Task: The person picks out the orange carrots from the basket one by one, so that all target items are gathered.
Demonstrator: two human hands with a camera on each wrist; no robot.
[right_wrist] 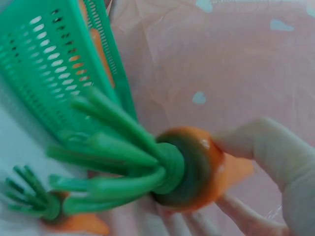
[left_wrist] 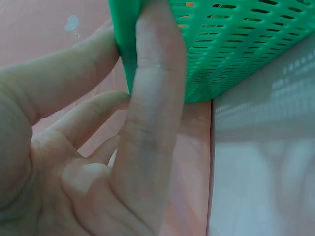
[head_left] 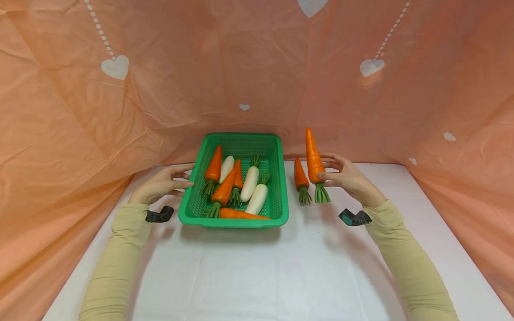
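A green plastic basket [head_left: 234,221] holds several carrots [head_left: 214,165] and three white radishes [head_left: 257,199]. At its left rim is my left hand [head_left: 162,183]; in the left wrist view the fingers [left_wrist: 155,98] grip the basket's edge. My right hand [head_left: 345,176], to the right of the basket, pinches a large carrot [head_left: 313,156] by its thick end. That carrot stands tip up, with its green stalks [right_wrist: 123,167] pointing down. Just left of it, a smaller carrot [head_left: 301,174] lies on the table, also visible in the right wrist view.
The white table [head_left: 241,276] runs under everything. Peach cloth [head_left: 249,67] with white hearts hangs behind it and along both sides. A black wrist device [head_left: 159,214] sits on the left wrist and another [head_left: 355,217] on the right.
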